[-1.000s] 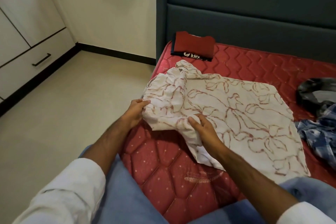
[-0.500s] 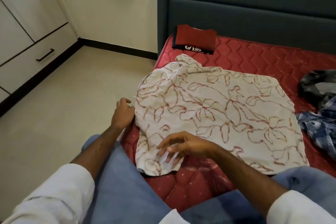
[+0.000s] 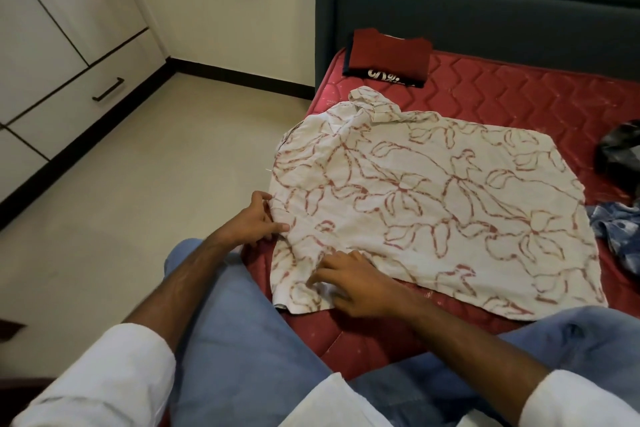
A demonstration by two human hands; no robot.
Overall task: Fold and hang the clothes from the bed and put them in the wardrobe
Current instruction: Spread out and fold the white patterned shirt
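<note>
Compared with a second back, sleeve no longer bunched up between both hands; now folded in across the shirt (image 3: 450, 198), which lies flat on the red mattress (image 3: 519, 90), cream with red flower outlines, collar pointing toward 11 o'clock. Half a second ago right hand hovering with fingers spread above the hem; now right hand (image 3: 356, 284) down on the cloth at about 6 o'clock of the shirt, fingers bent and pinching a small bit of fabric near the bottom edge. Left hand (image 3: 252, 222) slid in closer too, now touching the shirt's edge at roughly 8 o'clock, thumb and fingers nipping the side seam. Folded red top (image 3: 388, 54) up at 12 o'clock against the grey headboard (image 3: 485, 7), sitting on a dark folded piece with white lettering, same spot as before. Blue checked garment (image 3: 620, 229) crumpled at 3 o'clock, just beside the shirt's corner, dark bundle (image 3: 620, 149) above it at 2 o'clock. As for storage: wardrobe (image 3: 45, 55) over at 9 to 10 o'clock across the floor, doors and drawer all closed, insides not visible.
</note>
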